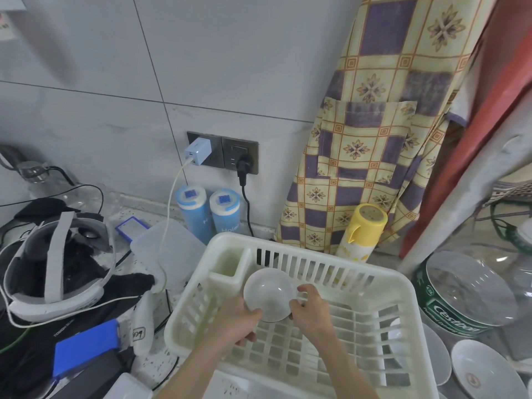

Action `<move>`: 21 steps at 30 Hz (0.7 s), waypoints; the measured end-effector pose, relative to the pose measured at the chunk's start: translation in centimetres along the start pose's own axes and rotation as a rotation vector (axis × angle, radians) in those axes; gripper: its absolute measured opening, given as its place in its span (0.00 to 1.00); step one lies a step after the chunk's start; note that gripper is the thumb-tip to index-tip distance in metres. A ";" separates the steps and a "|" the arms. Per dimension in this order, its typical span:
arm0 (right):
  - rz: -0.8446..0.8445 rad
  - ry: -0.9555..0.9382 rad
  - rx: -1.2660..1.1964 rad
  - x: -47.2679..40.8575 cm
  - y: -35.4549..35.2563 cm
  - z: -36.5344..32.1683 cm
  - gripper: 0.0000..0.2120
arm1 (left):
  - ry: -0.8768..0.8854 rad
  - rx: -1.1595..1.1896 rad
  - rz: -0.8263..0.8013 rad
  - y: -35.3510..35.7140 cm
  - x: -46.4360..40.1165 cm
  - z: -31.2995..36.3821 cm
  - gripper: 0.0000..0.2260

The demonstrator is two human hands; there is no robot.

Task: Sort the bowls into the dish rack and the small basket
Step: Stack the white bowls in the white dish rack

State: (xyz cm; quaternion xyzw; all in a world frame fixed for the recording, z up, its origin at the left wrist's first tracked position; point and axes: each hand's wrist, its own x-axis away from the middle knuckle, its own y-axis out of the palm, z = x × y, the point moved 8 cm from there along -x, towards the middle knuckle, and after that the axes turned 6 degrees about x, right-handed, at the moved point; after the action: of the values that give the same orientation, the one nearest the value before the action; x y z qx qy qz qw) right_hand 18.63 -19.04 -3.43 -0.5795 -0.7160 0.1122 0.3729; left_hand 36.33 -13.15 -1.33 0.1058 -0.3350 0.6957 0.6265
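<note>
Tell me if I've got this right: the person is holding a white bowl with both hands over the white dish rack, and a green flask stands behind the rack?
Not quite. The head view shows the flask is yellow, not green. The rest holds: the left hand and right hand hold the white bowl over the white dish rack.

Soft even light, warped blurry edges

A small white bowl (269,295) sits upside down in the white slatted dish rack (383,286), at its ten o'clock corner beside the cutlery compartment.
</note>
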 end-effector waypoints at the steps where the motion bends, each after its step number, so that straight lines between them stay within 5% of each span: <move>1: -0.019 0.033 -0.009 0.0 0.2 0.3 0.14 | -0.012 0.038 -0.002 0.1 0.0 0.0 0.04; 8: -0.150 0.130 -0.238 0.2 1.2 1.2 0.09 | -0.121 0.399 0.067 -0.3 0.1 -0.6 0.07; 21: -0.138 0.117 -0.167 2.6 0.5 -0.1 0.21 | -0.156 0.608 0.018 0.3 1.6 -0.1 0.12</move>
State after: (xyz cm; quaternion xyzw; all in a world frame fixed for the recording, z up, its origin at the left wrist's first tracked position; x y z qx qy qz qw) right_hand 18.94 -16.54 -2.61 -0.5633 -0.7381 -0.0075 0.3712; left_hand 35.79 -11.82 -0.60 0.3385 -0.1594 0.7593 0.5325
